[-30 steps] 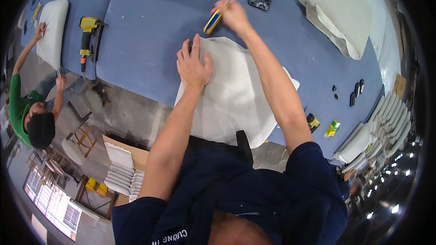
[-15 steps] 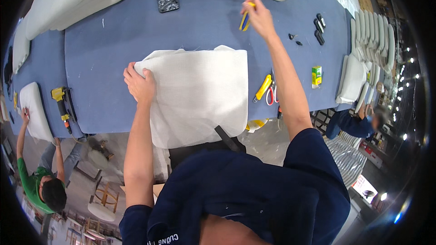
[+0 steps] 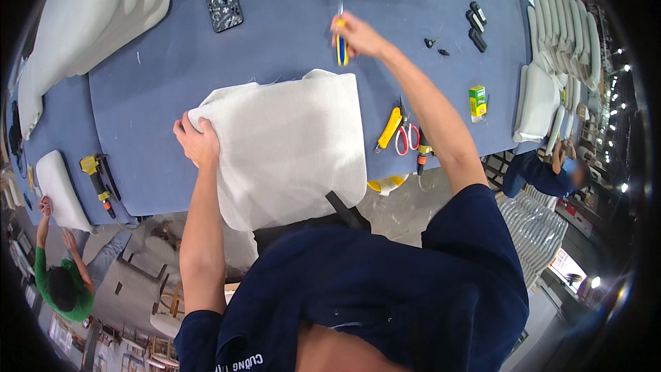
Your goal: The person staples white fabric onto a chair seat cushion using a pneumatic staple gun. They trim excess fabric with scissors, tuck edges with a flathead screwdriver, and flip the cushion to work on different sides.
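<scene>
Pad (image 3: 296, 145) off-white, far edge frayed, near edge overhanging table (image 3: 144, 117); open surface leftward. Left hand (image 3: 200, 143) clamps pad; right hand (image 3: 357, 36) grips tool (image 3: 342, 54).

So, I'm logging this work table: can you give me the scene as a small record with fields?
Surface: blue table
Left grip: on the upper left corner of the pale cloth
Right grip: closed on a yellow-and-blue-handled tool
Right of cloth: yellow cutter, red-handled scissors, small green-and-yellow box
Beyond cloth: patterned phone or phone case
Left side: person in green shirt
</scene>
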Tool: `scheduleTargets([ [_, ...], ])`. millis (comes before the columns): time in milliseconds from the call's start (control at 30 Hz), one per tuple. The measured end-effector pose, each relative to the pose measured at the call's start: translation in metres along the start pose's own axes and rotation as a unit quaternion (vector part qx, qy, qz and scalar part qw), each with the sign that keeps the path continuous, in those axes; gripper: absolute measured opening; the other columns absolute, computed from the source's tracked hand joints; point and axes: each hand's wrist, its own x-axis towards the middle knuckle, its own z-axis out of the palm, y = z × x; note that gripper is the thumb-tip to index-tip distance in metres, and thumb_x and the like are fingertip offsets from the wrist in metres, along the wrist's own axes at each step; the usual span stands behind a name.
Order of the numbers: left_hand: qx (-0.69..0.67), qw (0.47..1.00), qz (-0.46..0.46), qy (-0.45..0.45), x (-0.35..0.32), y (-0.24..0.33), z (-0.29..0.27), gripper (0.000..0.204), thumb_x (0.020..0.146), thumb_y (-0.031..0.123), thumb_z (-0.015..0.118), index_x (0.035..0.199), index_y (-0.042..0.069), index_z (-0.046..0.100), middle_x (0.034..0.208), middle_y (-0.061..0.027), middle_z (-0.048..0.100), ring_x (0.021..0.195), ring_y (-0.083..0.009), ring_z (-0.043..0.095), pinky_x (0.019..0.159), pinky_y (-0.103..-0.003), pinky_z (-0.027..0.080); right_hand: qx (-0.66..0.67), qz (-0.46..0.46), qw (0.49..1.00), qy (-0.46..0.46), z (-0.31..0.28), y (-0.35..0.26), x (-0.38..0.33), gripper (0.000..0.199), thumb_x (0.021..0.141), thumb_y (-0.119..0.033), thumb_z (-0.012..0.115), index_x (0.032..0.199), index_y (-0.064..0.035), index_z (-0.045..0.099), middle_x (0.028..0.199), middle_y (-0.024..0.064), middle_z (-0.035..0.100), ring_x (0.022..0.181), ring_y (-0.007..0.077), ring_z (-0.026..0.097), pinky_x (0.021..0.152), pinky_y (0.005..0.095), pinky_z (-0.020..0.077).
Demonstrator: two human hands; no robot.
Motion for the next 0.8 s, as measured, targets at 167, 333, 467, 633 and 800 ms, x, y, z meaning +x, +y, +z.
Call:
scheduleTargets([
  [167,-0.001,1.0,-0.003,-0.001,-0.003,0.0,-0.004,0.06,0.1,0.041,0.051,0.152,0.009,0.053,0.158,-0.0196,0.042,0.139,-0.041,0.052,0.11,-0.053,0.047,0.007,0.013,0.999,0.032,0.018,0.017,-0.01,0.028,0.111,-0.038,0.054,0.122,-0.012,0.054,0.09,0.007,0.074,0.055,0.0157,0.066,0.05,0.0315,0.0531],
  [333,-0.001,1.0,0.008,-0.002,-0.002,-0.001,-0.001,0.06,0.1,0.041,0.051,0.151,0.009,0.054,0.157,-0.0209,0.043,0.137,-0.042,0.053,0.109,-0.053,0.048,0.087,-0.032,0.994,0.053,-0.013,0.013,0.008,0.032,0.109,-0.038,0.056,0.127,-0.0128,0.05,0.095,0.0086,0.075,0.053,0.0151,0.067,0.045,0.033,0.0528],
  [467,0.007,1.0,0.014,0.002,-0.002,-0.004,0.0,0.059,0.1,0.04,0.051,0.151,0.01,0.054,0.156,-0.0206,0.044,0.14,-0.0413,0.05,0.11,-0.053,0.047,0.009,0.053,0.998,-0.027,0.016,0.035,-0.018,0.032,0.109,-0.037,0.058,0.127,-0.0124,0.05,0.091,0.0085,0.075,0.05,0.0154,0.064,0.044,0.0312,0.0502],
  [633,0.133,0.972,0.175,0.078,0.001,-0.009,0.002,0.054,0.099,0.028,0.053,0.15,0.01,0.056,0.155,-0.0205,0.047,0.141,-0.0381,0.05,0.116,-0.054,0.039,0.097,-0.047,0.982,0.154,-0.016,0.017,-0.022,0.032,0.107,-0.037,0.062,0.124,-0.0115,0.054,0.086,0.0077,0.075,0.047,0.0139,0.061,0.044,0.03,0.0485],
  [800,0.087,0.914,0.396,0.019,-0.014,0.072,0.013,0.051,0.097,0.013,0.057,0.148,0.009,0.057,0.149,-0.0178,0.056,0.139,-0.0371,0.051,0.119,-0.054,0.034,0.183,0.016,0.963,0.197,0.016,0.077,-0.061,0.031,0.109,-0.033,0.061,0.127,-0.0103,0.05,0.084,0.01,0.074,0.05,0.0145,0.064,0.041,0.0308,0.049],
])
